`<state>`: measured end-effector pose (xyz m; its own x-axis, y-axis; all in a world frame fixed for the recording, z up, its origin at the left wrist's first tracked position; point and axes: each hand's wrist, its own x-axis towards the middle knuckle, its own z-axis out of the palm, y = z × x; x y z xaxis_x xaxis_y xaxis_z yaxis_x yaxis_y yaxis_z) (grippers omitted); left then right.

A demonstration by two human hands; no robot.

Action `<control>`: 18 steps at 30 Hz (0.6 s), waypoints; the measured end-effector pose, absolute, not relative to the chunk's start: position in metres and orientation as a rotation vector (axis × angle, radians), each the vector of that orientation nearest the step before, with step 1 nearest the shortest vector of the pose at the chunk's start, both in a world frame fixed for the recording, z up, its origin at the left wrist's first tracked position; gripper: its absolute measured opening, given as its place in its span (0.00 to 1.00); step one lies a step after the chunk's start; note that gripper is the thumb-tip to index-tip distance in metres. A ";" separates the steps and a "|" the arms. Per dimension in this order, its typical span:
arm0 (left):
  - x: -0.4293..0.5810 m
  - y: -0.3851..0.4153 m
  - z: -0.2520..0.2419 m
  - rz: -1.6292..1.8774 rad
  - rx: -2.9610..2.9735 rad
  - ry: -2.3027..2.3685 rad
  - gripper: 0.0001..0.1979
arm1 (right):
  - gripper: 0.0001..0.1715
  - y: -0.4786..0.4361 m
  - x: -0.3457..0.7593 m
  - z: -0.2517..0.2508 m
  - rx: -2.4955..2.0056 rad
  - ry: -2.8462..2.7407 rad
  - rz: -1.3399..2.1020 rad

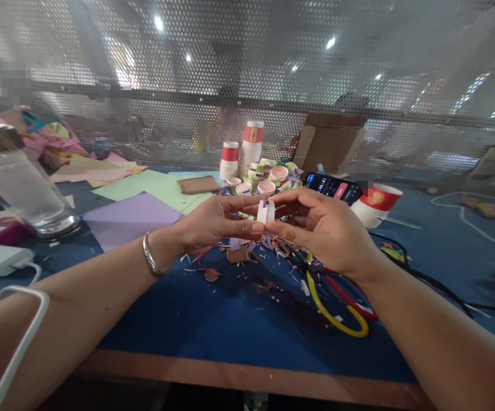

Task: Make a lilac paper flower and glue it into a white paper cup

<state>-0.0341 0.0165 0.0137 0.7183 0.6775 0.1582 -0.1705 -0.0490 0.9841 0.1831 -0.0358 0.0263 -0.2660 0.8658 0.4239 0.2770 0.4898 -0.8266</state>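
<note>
Between both hands, above the middle of the table, is a small white folded paper piece [266, 212] with a bit of purple at its top. My left hand [213, 224] pinches its left side between thumb and fingers. My right hand [322, 228] grips it from the right with thumb and fingertips. Just behind the hands lies a heap of small round paper pieces [266, 187] with pinkish tops and green edges. Below the hands are paper scraps [273, 246], a small brown cardboard piece [237, 254] and scissors with one yellow handle [337, 326] and one red.
Stacked red-and-white paper cups [252, 154] stand at the back; more cups [378, 204] lean at right by a phone [331, 188]. Purple paper [131, 220], green paper [144, 189] and a glass jar [24, 188] are left. A white cable [24, 337] crosses my left forearm.
</note>
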 end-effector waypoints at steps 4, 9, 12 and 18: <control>-0.035 0.016 0.015 0.697 1.441 0.455 0.25 | 0.26 -0.036 0.182 0.026 -0.968 -1.772 0.830; -0.035 0.016 0.016 0.682 1.385 0.497 0.20 | 0.25 -0.035 0.182 0.024 -0.957 -1.780 0.841; -0.034 0.016 0.015 0.684 1.356 0.483 0.22 | 0.25 -0.035 0.182 0.024 -0.950 -1.783 0.830; -0.034 0.016 0.016 0.682 1.332 0.476 0.21 | 0.25 -0.037 0.180 0.025 -0.953 -1.794 0.810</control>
